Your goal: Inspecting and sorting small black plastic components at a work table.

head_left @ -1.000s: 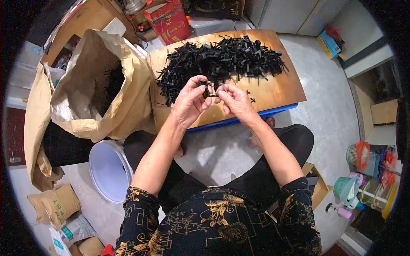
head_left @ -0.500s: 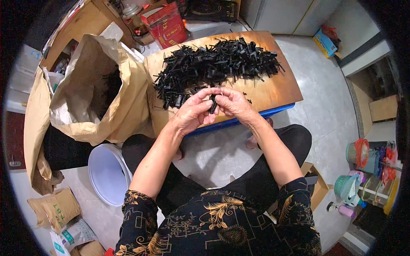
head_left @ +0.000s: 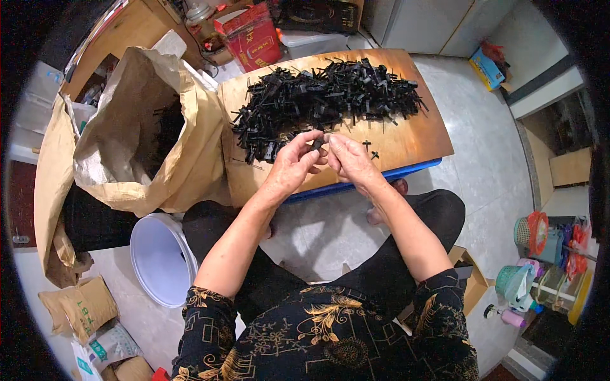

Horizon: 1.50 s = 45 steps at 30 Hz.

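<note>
Plastic piece (head_left: 317, 145), black, slants toward upper right, pinched by left hand (head_left: 293, 164); right hand (head_left: 353, 161), grip unclear; brown wooden board (head_left: 422, 136) extends toward frame right.

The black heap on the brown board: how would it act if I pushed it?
The heap would probably drag along in tangled clumps, since it looks spiky and interlaced. Single pieces are likely light for handling: the left hand pinches just one small black piece.

One bare right hand (head_left: 351, 160) has shifted slightly away from the bare left hand (head_left: 292, 166), its thumb apparently moved off the small narrow black plastic piece (head_left: 317, 145).
</note>
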Tool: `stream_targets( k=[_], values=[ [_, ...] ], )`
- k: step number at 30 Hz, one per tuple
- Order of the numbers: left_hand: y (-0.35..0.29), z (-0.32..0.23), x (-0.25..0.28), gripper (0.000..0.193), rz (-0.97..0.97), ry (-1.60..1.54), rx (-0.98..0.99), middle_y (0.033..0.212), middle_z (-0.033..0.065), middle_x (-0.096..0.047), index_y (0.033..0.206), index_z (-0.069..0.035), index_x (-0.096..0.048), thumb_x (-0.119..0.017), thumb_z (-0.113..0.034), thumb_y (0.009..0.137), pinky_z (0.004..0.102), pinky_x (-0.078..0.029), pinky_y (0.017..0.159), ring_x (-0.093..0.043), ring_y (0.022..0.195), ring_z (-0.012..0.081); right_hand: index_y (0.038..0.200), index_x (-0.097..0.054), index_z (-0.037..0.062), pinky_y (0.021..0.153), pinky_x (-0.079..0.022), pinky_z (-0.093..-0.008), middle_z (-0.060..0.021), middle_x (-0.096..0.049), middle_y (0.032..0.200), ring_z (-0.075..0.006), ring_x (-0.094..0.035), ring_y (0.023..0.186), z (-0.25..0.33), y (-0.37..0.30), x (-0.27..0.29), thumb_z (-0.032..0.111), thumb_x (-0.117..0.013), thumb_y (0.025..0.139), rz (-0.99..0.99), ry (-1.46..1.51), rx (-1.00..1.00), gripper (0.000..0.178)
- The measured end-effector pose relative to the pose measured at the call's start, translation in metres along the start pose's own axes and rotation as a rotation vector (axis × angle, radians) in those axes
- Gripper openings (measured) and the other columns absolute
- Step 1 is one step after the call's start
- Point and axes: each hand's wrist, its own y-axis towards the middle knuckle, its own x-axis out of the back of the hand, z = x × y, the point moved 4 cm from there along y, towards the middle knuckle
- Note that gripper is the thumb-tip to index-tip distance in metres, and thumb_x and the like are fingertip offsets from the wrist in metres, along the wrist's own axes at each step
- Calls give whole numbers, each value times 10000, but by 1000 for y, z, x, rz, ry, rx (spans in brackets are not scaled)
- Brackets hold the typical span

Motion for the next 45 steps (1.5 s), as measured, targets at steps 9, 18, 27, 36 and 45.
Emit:
stream_targets(
  k=[9,18,27,36,45],
  values=[
    [5,5,0,365,-54,-1,0,977,72,-584,1249,-39,-434,-473,-58,886,251,-502,667,-572,820,119,1316,-298,34,360,-224,-167,61,-382,565,-14,-291,428,-5,-3,-12,317,-412,946,61,139,-130,480],
    [6,13,6,364,-110,-15,-48,958,32,-578,1224,-45,-473,-496,-19,862,231,-502,639,-547,789,81,1300,-323,81,361,-210,-173,68,-345,560,-14,-267,420,-10,4,-19,304,-408,948,43,157,-158,426],
    [-1,10,17,345,-284,434,-189,851,11,-602,1182,-72,-519,-499,13,848,220,-494,627,-543,681,56,1291,-348,144,362,-195,-171,79,-348,572,-13,-257,408,-18,18,-33,300,-428,942,40,169,-197,390],
    [11,-9,48,355,-364,-282,63,850,90,-572,1252,-82,-381,-439,-47,903,242,-518,647,-622,763,177,1028,-551,83,557,-447,-269,-28,-601,741,-129,-560,627,-19,59,29,273,-568,861,-152,-465,143,254],
    [5,11,59,136,-377,-696,182,761,60,-563,991,-90,-466,-486,-202,916,278,-515,577,-615,680,184,919,-542,77,657,-460,-467,-190,-617,777,-380,-591,778,-30,60,31,251,-574,805,-348,-1208,122,211]
  ],
)
